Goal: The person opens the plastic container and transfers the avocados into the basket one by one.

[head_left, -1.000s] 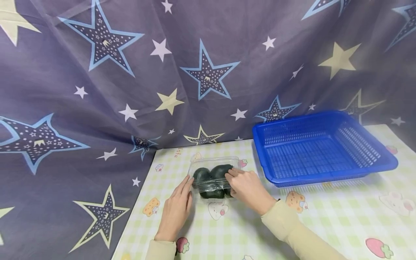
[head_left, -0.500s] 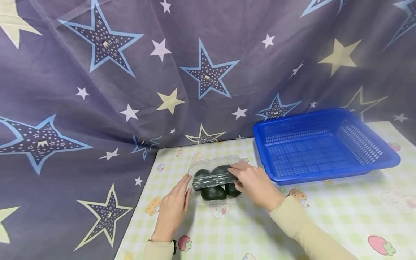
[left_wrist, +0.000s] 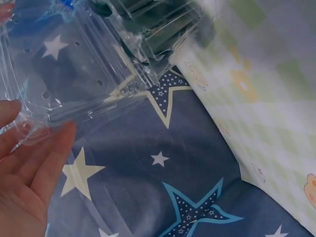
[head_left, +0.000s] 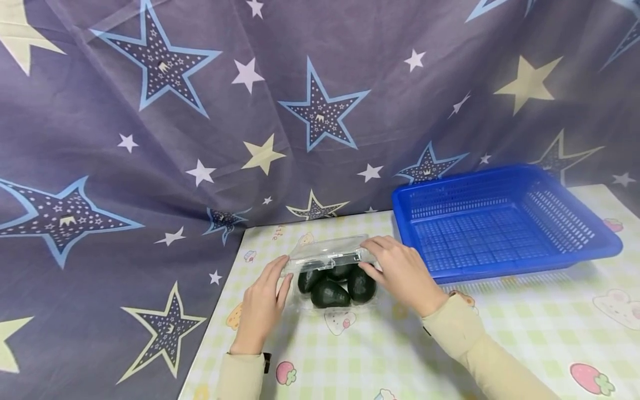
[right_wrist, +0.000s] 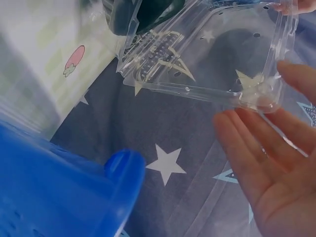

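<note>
The left hand (head_left: 262,305) pinches one corner of the tilted, clear plastic lid (head_left: 327,247); tiny pink lettering (head_left: 278,232) marks the checked tablecloth (head_left: 400,361) beyond. Only the wrist views show me the lid's round holes (left_wrist: 46,95). Smooth, dark avocados (head_left: 330,293) sit in the base (head_left: 306,304) below. The right hand (head_left: 402,272) pinches the lid's opposite corner, near a slotted blue basket (head_left: 500,270).

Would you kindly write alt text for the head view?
A person's left hand and right hand hold the raised lid of a clear plastic box of dark avocados on a checked tablecloth. A blue basket stands to the right, a starry curtain behind.
</note>
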A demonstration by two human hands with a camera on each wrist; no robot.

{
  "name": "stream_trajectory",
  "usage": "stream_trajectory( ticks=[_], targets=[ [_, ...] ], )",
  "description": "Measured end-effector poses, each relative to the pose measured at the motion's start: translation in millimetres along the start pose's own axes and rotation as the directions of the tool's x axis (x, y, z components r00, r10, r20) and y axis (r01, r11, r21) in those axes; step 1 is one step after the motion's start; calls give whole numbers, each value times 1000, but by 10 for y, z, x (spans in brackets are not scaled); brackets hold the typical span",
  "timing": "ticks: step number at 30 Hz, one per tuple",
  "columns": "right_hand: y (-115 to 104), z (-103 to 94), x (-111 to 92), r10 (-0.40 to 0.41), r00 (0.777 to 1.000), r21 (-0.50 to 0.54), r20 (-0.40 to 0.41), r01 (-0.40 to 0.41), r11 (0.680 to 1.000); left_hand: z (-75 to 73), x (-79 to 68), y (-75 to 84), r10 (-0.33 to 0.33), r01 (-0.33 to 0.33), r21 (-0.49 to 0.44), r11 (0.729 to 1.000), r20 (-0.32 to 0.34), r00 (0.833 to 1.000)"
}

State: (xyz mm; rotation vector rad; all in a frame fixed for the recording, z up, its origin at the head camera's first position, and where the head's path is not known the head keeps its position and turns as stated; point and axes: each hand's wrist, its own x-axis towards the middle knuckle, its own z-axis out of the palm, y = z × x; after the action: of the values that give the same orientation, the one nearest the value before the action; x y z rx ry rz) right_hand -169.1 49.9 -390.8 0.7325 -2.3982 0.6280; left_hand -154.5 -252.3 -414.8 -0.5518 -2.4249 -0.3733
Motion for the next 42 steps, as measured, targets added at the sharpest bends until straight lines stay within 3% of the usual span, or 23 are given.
stream_trajectory(
  ticks=[8, 13, 23, 31, 36, 42],
  targets=[
    [43, 33, 70, 87, 996, 41, -24, -86, 995, 25, 136, -107, -55, 51, -138, 989, -25, 998],
    [67, 77, 118, 127, 991, 34, -41, -126, 991, 62, 231, -168, -122, 113, -254, 961, -19, 992],
    [101, 169, 235, 171, 979, 40, -109, -167, 985, 135, 420, -273, -141, 107, -418, 902, -53, 989],
    [97, 204, 345, 298, 954, 237, -35, -282, 930, 177, 557, -370, -196, 157, -435, 887, -45, 980],
    [127, 241, 367, 361, 932, 274, -5, -346, 897, 246, 650, -404, -241, 196, -490, 850, -29, 970],
    [147, 281, 376, 381, 923, 294, 52, -379, 878, 276, 750, -363, -290, 242, -531, 812, -7, 957]
  ],
)
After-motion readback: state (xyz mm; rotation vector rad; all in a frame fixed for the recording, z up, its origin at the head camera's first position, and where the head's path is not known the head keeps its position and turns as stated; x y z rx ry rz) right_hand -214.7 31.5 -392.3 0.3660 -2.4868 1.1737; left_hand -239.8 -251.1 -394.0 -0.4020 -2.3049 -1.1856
